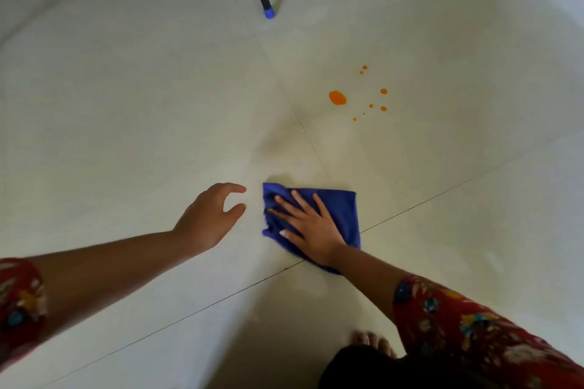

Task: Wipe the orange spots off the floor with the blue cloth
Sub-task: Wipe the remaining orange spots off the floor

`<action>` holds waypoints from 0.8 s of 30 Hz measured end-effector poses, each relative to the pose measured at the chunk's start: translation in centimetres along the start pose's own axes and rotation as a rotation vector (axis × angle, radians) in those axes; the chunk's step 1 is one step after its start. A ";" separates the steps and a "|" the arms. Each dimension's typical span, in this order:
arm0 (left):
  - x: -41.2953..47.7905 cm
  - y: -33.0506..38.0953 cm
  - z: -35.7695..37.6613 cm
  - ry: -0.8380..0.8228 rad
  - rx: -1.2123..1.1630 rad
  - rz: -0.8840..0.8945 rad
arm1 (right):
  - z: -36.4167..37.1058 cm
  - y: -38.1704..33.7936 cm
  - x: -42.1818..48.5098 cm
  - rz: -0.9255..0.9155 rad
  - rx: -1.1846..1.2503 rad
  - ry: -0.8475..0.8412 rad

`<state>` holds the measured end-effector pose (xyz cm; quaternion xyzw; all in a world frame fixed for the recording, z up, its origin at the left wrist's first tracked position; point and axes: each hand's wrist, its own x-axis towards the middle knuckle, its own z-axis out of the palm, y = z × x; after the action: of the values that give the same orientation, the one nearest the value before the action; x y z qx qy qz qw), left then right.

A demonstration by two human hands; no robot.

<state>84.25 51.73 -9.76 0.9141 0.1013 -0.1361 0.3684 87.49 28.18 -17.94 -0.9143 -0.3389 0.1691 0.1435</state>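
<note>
A folded blue cloth [339,208] lies flat on the pale tiled floor [126,104], just below the middle of the view. My right hand [308,224] presses on it with spread, straight fingers. My left hand [211,218] hovers just left of the cloth, fingers loosely curved, holding nothing. Farther away and to the right, a large orange spot [337,97] sits on the floor with several small orange drops [383,91] scattered around it. The cloth is well short of the spots.
A dark pole with a blue tip [269,13] slants down to the floor at the top centre. My bare toes [373,343] show at the bottom. Dark grout lines cross the tiles near the cloth.
</note>
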 end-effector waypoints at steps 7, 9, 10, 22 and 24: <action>-0.3 0.3 -2.9 0.064 -0.227 -0.008 | -12.0 -3.2 -1.2 0.773 1.524 0.239; 0.1 1.2 -3.3 0.018 -0.291 -0.026 | -15.0 -3.1 -2.4 0.816 1.632 0.321; 0.3 1.7 -3.5 -0.009 -0.312 -0.010 | -16.3 -3.1 -2.8 0.824 1.648 0.355; 6.9 10.0 -4.4 -0.120 -0.210 0.156 | -20.0 2.4 3.5 0.744 1.792 0.581; 9.0 11.6 -3.1 -0.156 -0.203 0.159 | -20.1 5.2 3.7 0.747 1.746 0.620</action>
<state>96.59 46.43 -3.05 0.8639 0.0130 -0.1663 0.4753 101.26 23.91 -2.52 -0.5403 0.2657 0.1471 0.7848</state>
